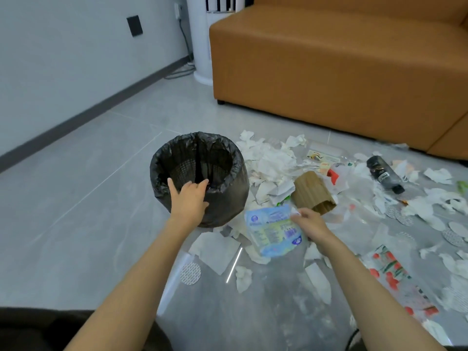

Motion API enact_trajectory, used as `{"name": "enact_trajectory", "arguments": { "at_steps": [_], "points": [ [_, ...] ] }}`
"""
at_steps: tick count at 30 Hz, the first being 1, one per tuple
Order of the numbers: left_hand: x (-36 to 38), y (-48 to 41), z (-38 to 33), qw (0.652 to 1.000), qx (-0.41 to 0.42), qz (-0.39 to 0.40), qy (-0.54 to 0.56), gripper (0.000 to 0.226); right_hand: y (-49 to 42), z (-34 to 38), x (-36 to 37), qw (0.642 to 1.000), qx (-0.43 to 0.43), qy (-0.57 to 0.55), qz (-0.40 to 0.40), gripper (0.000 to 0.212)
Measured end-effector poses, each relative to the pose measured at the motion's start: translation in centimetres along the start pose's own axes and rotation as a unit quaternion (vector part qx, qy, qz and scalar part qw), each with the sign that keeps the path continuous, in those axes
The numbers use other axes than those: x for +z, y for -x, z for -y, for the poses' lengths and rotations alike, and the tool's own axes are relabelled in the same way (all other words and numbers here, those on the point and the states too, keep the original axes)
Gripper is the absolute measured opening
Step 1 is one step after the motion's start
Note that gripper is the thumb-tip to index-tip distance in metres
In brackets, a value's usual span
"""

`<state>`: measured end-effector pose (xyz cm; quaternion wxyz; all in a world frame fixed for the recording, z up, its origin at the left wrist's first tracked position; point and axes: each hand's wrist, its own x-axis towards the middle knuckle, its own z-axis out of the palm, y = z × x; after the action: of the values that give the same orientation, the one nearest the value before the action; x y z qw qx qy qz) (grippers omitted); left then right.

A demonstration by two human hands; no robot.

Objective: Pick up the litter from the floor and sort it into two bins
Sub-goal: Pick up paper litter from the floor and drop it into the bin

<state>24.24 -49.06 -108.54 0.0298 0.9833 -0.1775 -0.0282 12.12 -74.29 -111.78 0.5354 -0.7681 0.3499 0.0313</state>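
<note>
At the far left, a black wall plate [133, 25] sits on the pale wall above a dark skirting board, and the grey tiled floor [76, 198] spreads out below it. Further right stands a round bin [228, 198] lined with a black plastic bag, its mouth tipped slightly toward the viewer. The left hand [188, 201] rests on the bin's near rim, with its fingers spread wide and laid over the liner; it grips nothing else. Below it, a round white patterned pad [190, 273] lies flat on the floor among torn white paper. Against the back wall, a white column appliance [201, 46] stands with cables trailing at its foot. Just right of the bin, the right hand [310, 222] pinches the upper corner of a crumpled blue-and-white plastic wrapper [273, 229], which hangs just above the littered floor. Behind the wrapper, a heap of crumpled white tissues [273, 160] lies beside the bin. A curled piece of brown corrugated cardboard [314, 196] sits just beyond the right hand. An orange-brown sofa [329, 59] fills the upper right. In front of it, a black bottle [385, 174] lies on its side among more scraps, and near the right forearm lies a clear package printed with red shapes [390, 272].
</note>
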Motion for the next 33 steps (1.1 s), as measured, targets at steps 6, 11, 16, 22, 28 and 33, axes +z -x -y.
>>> {"name": "enact_trajectory", "arguments": {
  "at_steps": [6, 11, 16, 22, 28, 33],
  "points": [
    [0.0, 0.9, 1.4, 1.000, 0.021, 0.002, 0.015, 0.050, 1.2, 8.9, -0.9, 0.975, -0.003, -0.221, -0.031, 0.012],
    [-0.2, 1.5, 1.9, 0.998, 0.013, 0.035, 0.049, 0.044, 2.4, 14.3, 3.0, 0.960, -0.050, -0.267, 0.065, 0.036],
    [-0.4, 1.8, 2.6, 0.997, 0.006, 0.035, 0.069, 0.043, 2.7, 15.0, 4.9, 0.946, -0.047, -0.278, 0.159, 0.072],
    [0.2, 1.5, 4.5, 0.992, 0.001, -0.012, 0.129, 0.048, 1.5, 11.4, 4.9, 0.974, -0.039, -0.209, 0.074, 0.032],
    [0.7, 0.8, 6.5, 0.990, -0.057, -0.059, 0.114, 0.053, 1.0, 6.1, 6.3, 0.991, 0.034, -0.078, 0.099, 0.024],
    [1.0, 1.2, 7.0, 0.991, -0.082, -0.085, 0.070, 0.056, -0.1, 1.5, 9.5, 0.989, 0.009, 0.084, 0.124, 0.029]
  ]
}}
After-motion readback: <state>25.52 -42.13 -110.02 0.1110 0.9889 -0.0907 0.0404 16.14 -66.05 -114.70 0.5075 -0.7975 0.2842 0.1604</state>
